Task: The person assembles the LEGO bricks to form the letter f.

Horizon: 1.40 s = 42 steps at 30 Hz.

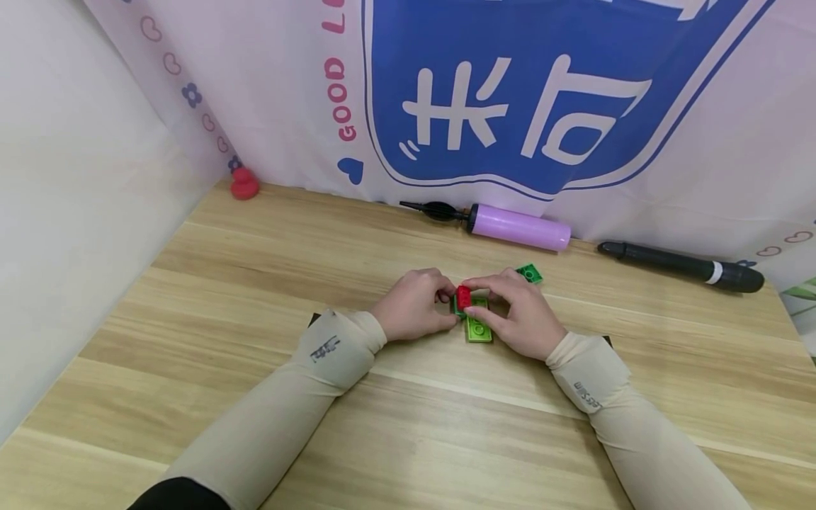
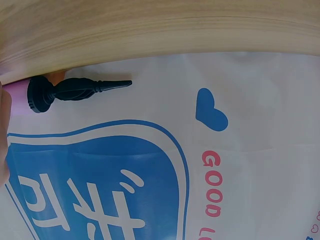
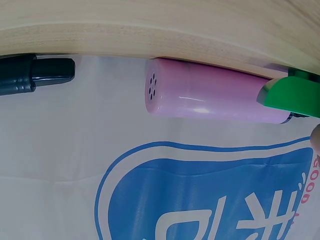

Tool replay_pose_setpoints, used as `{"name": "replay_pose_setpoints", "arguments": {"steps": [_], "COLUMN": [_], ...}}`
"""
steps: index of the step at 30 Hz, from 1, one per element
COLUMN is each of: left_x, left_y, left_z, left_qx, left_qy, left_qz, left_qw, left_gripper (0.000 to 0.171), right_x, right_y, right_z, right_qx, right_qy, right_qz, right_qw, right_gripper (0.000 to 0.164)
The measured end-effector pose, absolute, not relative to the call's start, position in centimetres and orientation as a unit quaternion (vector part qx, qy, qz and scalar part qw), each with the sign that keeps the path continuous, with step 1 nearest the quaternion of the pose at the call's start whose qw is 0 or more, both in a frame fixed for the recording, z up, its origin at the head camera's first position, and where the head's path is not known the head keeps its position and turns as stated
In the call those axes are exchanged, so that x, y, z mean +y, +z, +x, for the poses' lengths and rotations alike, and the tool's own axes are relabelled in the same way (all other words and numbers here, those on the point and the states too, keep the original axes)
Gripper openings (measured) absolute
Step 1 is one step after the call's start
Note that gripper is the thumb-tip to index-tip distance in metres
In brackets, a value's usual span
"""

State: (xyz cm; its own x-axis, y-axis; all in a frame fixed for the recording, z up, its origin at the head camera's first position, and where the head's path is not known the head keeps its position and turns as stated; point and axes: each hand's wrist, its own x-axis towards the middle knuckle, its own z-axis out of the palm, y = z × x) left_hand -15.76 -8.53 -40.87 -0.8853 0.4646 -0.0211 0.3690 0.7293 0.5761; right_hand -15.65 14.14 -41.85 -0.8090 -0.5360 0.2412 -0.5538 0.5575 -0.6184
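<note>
A small red toy brick (image 1: 464, 297) is pinched between the thumb and index finger of my right hand (image 1: 524, 316). Just beneath it is a dark green brick (image 1: 457, 307), held at its left side by the thumb and curled fingers of my left hand (image 1: 411, 306). Both lie over a lime green studded brick (image 1: 479, 331), partly covered by the right thumb. Behind the right hand, another green brick (image 1: 529, 273) shows in part; a green block with a curved edge (image 3: 292, 95) appears in the right wrist view. Only a sliver of finger (image 2: 4, 130) enters the left wrist view.
Along the back of the wooden table (image 1: 408, 432) lie a purple hand pump (image 1: 519, 227) with a black nozzle and a black stick-like tool (image 1: 682, 265) with a white band. A red rubber duck (image 1: 244, 184) sits at the back left corner, against a printed cloth (image 1: 280, 85).
</note>
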Motion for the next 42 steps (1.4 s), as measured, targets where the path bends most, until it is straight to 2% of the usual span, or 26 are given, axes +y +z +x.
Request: {"name": "replay_pose_setpoints", "arguments": {"steps": [42], "left_x": [-8.45], "left_y": [-40.8], "left_z": [-15.63], "left_qx": [0.932], "left_qy": [0.273], "left_qz": [0.222], "left_qw": [0.083], "left_gripper": [0.037], "right_x": [14.15], "right_y": [-41.74], "right_z": [-15.49], "right_qx": [-0.877], "right_qy": [0.35], "right_qz": [0.328], "right_qw": [0.024], "right_gripper": [0.037]}}
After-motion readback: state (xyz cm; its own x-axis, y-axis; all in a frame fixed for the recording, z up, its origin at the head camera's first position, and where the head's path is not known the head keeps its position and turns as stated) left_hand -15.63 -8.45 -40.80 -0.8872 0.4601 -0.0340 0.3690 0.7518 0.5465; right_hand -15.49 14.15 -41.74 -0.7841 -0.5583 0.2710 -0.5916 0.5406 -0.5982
